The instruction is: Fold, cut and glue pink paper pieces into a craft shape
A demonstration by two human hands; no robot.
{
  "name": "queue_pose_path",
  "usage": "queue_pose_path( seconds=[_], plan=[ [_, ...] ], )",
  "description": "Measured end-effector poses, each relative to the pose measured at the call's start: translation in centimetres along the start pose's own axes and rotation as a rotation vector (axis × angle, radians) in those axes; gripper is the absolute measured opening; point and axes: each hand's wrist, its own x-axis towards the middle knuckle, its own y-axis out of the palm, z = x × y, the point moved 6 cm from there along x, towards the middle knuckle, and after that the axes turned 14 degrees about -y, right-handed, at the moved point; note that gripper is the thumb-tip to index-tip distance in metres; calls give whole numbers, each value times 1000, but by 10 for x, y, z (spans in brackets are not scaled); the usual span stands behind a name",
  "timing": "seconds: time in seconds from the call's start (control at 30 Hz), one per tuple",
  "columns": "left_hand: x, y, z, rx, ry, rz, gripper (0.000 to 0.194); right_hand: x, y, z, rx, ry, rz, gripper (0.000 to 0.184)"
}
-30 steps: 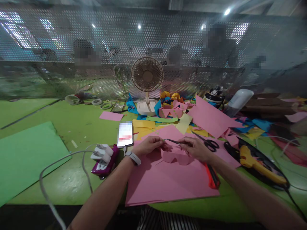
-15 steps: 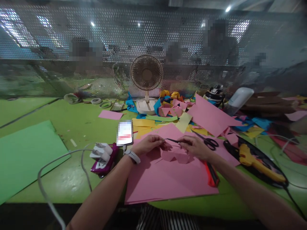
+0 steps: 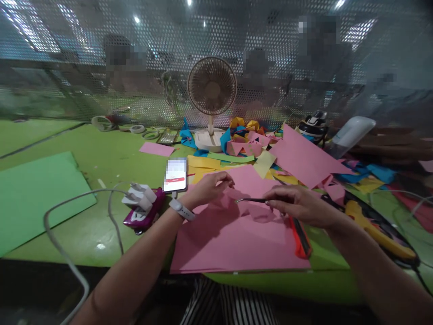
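Observation:
My right hand [image 3: 297,203] grips dark, thin tweezers [image 3: 252,200], their bent tip pointing left over the pink paper. Opposite the tip, my left hand [image 3: 216,185] is closed, its fingers curled and pinched; what lies between them, if anything, is too small to make out. Below both hands a folded piece of pink paper [image 3: 259,212] rests on larger pink sheets [image 3: 237,253]. A red box cutter [image 3: 299,241] lies on the sheets just under my right wrist. The scissors are mostly hidden behind my right hand.
A yellow glue gun [image 3: 375,230] lies on a black tray at right. Left are a phone [image 3: 175,175], a purple power strip [image 3: 144,219] with a looping cable, and green card [image 3: 43,198]. A fan [image 3: 212,88] stands behind, beside colourful paper scraps [image 3: 248,146].
My hands have moved apart: the right shifted right with the tweezers, and the left came off the tip. The whole view has tilted slightly downward.

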Motion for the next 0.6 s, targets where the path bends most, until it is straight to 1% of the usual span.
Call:
queue_pose_path(
  seconds=[0.1, 0.17, 0.27, 0.33, 0.4, 0.47, 0.6],
  plan=[
    [-9, -4, -11, 154, 2, 164, 21, -1, 1, 1, -19, -4, 31, 27],
    [-13, -3, -11, 195, -17, 245, 21, 0, 1, 2, -44, -9, 49, 26],
    [-14, 9, -4, 124, -55, 382, 21, 1, 3, 2, -103, 14, 68, 24],
    [-13, 18, 1, 60, -49, 449, 19, 1, 5, 0, -134, 33, 83, 24],
    [-10, 22, 6, 21, -49, 455, 16, 1, 7, -2, -146, 37, 93, 24],
    [-7, 22, 11, 12, -65, 433, 15, 1, 9, -4, -145, 30, 87, 24],
    [-5, 23, 15, 44, -66, 418, 14, 2, 9, -2, -191, -7, 76, 24]
  ],
)
